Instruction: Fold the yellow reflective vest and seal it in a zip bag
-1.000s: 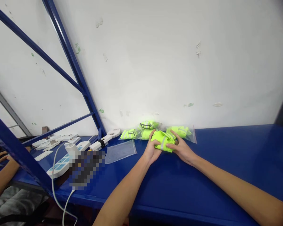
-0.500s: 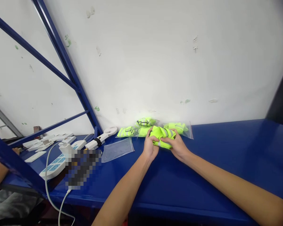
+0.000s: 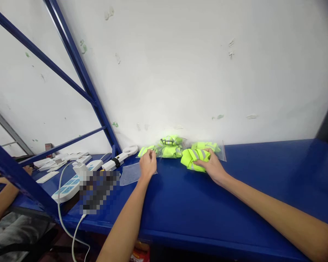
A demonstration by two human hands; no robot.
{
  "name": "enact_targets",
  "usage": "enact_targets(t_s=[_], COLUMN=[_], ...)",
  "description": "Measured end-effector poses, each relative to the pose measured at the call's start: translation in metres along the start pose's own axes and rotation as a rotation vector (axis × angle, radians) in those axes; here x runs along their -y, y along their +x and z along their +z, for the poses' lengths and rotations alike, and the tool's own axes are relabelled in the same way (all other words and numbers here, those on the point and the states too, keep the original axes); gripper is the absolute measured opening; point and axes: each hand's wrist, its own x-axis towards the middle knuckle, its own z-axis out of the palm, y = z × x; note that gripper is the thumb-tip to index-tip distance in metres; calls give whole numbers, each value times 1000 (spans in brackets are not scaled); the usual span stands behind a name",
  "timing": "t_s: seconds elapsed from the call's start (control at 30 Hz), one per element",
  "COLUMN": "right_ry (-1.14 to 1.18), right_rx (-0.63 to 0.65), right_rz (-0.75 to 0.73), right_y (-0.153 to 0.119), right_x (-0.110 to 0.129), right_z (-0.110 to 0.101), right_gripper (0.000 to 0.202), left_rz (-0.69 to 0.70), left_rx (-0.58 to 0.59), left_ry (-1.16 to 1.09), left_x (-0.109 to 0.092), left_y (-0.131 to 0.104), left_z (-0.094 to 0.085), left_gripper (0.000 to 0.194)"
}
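Note:
My right hand [image 3: 213, 168] grips a folded fluorescent yellow reflective vest [image 3: 194, 159] with grey stripes, thumb on the near side, just above the table. My left hand [image 3: 148, 164] is over the right end of a flat clear plastic zip bag [image 3: 129, 174]. Its fingers are curled together; whether they pinch the bag's edge is hidden. Behind my hands, along the wall, lie several bagged yellow vests: a stacked pair [image 3: 171, 146] in the middle, one packet [image 3: 143, 150] partly behind my left hand, and another packet [image 3: 207, 146] behind the held vest.
At left on the blue table [image 3: 235, 203] lie a white handheld fan [image 3: 130, 150], a power strip [image 3: 67, 189] with a plugged-in charger and white cable, and a pixelated dark object [image 3: 100, 191]. A blue metal frame [image 3: 82, 80] rises there. Beyond it show another person's hands [image 3: 2, 182].
My left hand has let go of the vest and moved left to the clear bag. My right hand keeps the vest, which has shifted slightly right.

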Motion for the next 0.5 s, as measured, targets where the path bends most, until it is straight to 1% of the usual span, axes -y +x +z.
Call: enact_targets(t_s=[0.03, 0.1, 0.17, 0.23, 0.27, 0.33, 0.43, 0.5], right_ry=[-43, -75, -73, -57, -41, 36, 209, 290], right_rx=[-6, -14, -4, 27, 43, 72, 97, 109], right_rz=[2, 11, 28, 54, 74, 162, 358, 432], right_y=[1, 1, 0, -1, -3, -6, -10, -11], right_x=[-1, -4, -6, -6, -5, 0, 8, 11], right_z=[-1, -1, 1, 3, 4, 6, 7, 8], right_gripper=[46, 46, 47, 49, 51, 56, 63, 66], left_rz=[32, 36, -3, -21, -14, 21, 91, 155], left_rx=[54, 207, 343, 420, 434, 419, 337, 264], left_ry=[185, 431, 543, 578, 583, 583, 559, 521], left_x=[10, 27, 36, 40, 39, 36, 27, 18], left_y=[-2, -7, -12, -15, -16, -16, -16, -18], left_z=[-7, -14, -13, -9, -7, -6, -9, -12], left_gripper=[40, 49, 65, 75, 76, 73, 65, 59])
